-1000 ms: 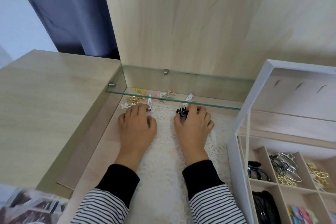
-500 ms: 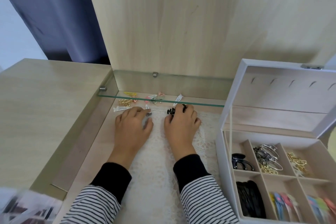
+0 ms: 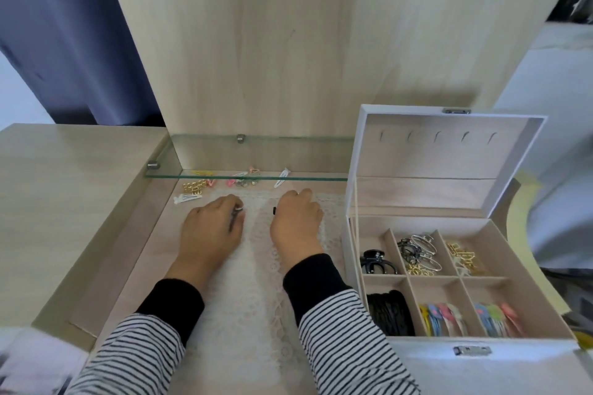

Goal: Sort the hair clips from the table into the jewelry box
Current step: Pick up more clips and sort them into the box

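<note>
Sorting continues at the desk (image 3: 154, 266) as two hair clips are gathered from the lace mat (image 3: 256, 282). Both hands, seen half a second earlier stretched forward to the edge of the glass shelf (image 3: 244, 176), are now drawn back toward the body. The left hand (image 3: 211, 224) is curled, its grip pinching a slim dark clip (image 3: 236, 213) with a pale tip between thumb and fingers. The right hand (image 3: 296, 218) is closed round the black claw clip (image 3: 274, 211). Earlier exposed at the fingertips, the clip now shows only as a sliver at the thumb side.

Neither clip is yet over the open jewelry box (image 3: 433, 163), which stands just right of the mat. A similar stored claw clip (image 3: 373, 261) is already filed in its rear-left compartment. Left loose by the shelf are gold clips (image 3: 194, 186), a white snap clip (image 3: 187, 198), pink clips (image 3: 237, 181) and a second white snap clip (image 3: 281, 178).

The pickup is judged done. The carry rightward to the box is what remains for this pair.
</note>
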A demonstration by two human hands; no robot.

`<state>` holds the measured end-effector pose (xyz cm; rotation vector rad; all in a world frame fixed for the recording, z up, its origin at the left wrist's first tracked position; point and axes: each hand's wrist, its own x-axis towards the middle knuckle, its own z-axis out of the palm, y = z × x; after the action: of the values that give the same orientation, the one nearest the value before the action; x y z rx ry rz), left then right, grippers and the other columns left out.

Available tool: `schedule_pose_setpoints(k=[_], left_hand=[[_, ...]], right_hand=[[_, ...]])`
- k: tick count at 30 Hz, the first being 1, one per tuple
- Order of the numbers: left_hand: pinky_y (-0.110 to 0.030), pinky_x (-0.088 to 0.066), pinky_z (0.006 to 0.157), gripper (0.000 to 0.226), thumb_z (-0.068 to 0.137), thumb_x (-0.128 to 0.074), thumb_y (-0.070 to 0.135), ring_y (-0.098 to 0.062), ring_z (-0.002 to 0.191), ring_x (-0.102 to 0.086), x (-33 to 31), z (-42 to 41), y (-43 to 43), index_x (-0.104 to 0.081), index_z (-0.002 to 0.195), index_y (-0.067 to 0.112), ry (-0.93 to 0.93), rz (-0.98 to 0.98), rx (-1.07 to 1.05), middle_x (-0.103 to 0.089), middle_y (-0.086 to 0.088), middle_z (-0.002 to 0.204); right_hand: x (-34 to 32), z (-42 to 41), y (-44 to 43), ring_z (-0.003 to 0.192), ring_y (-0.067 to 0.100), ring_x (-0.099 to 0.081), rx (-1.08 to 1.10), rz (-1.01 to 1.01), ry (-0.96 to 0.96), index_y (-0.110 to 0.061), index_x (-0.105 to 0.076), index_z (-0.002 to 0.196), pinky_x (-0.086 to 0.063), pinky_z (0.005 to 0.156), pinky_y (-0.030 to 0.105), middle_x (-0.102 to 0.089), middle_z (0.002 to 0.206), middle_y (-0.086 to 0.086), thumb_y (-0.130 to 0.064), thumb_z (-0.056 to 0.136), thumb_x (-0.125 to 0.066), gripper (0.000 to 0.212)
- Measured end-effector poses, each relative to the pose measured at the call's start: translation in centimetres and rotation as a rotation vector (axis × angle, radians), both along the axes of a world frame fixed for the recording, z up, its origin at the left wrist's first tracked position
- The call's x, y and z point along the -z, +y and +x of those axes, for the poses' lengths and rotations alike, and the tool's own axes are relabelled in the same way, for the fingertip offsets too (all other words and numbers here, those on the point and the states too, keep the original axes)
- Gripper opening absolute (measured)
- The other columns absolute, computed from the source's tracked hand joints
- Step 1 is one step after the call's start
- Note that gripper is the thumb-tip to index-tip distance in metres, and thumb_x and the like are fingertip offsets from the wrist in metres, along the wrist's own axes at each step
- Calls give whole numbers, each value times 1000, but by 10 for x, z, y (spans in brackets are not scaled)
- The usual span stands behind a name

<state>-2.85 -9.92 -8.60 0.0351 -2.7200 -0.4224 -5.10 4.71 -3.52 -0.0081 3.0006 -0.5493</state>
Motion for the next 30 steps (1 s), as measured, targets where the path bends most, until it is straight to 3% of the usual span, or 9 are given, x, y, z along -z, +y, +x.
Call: schedule_pose_setpoints(k=[8, 12, 15, 18, 21, 23, 27, 30], left_hand=[[-38, -51, 77, 17, 98, -48, 28, -27, 84, -65, -3, 10, 13, -60, 108, 21, -4, 52, -6, -71, 1, 98], [-37, -50, 77, 19, 98, -49, 28, -22, 90, -65, -12, 15, 30, -64, 108, 24, 12, 149, -22, -70, 7, 101], [-27, -46, 70, 18, 98, -50, 28, -11, 90, -62, -24, 18, 44, -66, 105, 28, 32, 408, -28, -68, 15, 99], [-14, -42, 71, 16, 98, -53, 23, -4, 89, -63, -41, 19, 64, -67, 98, 31, 5, 691, 33, -67, 18, 90], [-19, -46, 77, 15, 97, -56, 24, -5, 87, -66, -59, 22, 82, -68, 98, 32, -25, 809, 130, -69, 13, 89], [-21, -49, 79, 12, 96, -59, 25, -8, 85, -68, -69, 23, 95, -69, 98, 31, -34, 874, 181, -71, 8, 89], [-9, -49, 71, 4, 93, -63, 24, -6, 79, -69, -86, 26, 122, -66, 92, 27, -54, 1007, 213, -72, 4, 86], [-7, -48, 69, 5, 94, -62, 24, -7, 79, -69, -89, 27, 138, -66, 94, 22, -92, 1011, 232, -72, 4, 87]], right_hand=[[-20, 18, 17, 112, 35, -52, -41, -139, -73, -3, -45, 123, -47, 92, 39, -49, 124, 17, -11, 87, -56, 39], [-45, 32, 31, 83, 26, -54, -181, -223, -41, -8, -48, 93, -41, 63, 28, -49, 86, 5, -10, 86, -54, 10], [-68, 40, 48, 65, 18, -44, -268, -314, -23, -12, -42, 78, -30, 49, 26, -47, 82, 5, -18, 84, -56, 15], [-88, 43, 80, 68, 13, -48, -263, -438, -16, -18, -44, 78, -35, 53, 26, -53, 79, -1, -23, 85, -56, 14], [-99, 40, 114, 82, 18, -63, -234, -557, -43, -19, -49, 92, -45, 62, 27, -62, 88, 1, -24, 85, -58, 12], [-100, 37, 137, 81, 16, -67, -232, -603, -84, -20, -48, 95, -49, 64, 26, -66, 87, 2, -20, 86, -59, 15], [-96, 31, 179, 81, 19, -63, -262, -510, -51, -17, -56, 96, -51, 73, 35, -67, 91, 7, -13, 83, -62, 15], [-89, 28, 200, 79, 14, -58, -329, -373, -6, -16, -62, 96, -45, 66, 22, -64, 94, 1, -14, 83, -64, 13]])
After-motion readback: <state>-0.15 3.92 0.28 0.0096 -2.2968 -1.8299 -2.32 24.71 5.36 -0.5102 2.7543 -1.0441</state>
